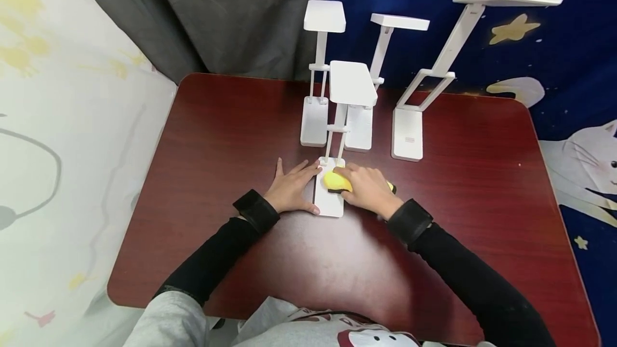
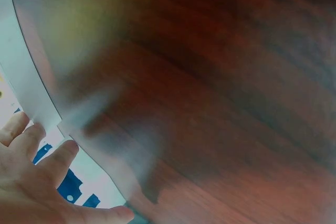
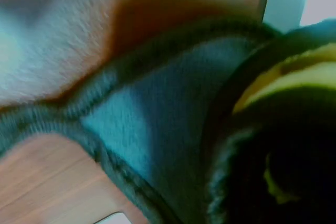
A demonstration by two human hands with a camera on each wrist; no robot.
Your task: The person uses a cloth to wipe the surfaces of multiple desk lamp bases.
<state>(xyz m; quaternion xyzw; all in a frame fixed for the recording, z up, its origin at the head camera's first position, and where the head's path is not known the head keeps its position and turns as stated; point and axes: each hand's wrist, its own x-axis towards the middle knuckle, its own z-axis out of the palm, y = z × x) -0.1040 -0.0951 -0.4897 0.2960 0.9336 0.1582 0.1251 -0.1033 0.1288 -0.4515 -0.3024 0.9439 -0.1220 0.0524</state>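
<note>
A white desk lamp (image 1: 332, 205) stands in front of the person, its base flat on the table and its folding arm raised. My left hand (image 1: 291, 187) rests at the base's left side, fingers spread, thumb near the front corner. In the left wrist view that hand (image 2: 37, 177) lies along a pale edge. My right hand (image 1: 368, 186) grips a yellow cloth (image 1: 336, 181) with dark edging and presses it on the base. The right wrist view shows the bunched cloth (image 3: 168, 98) close up, with a grey-blue side and dark trim.
Behind stand three more white desk lamps: one at the back left (image 1: 314, 127), one in the middle (image 1: 359, 130) and a taller one on the right (image 1: 407, 135). All are on the dark red table (image 1: 217, 138). A grey curtain (image 1: 241, 20) and a blue patterned cloth (image 1: 578, 68) hang behind.
</note>
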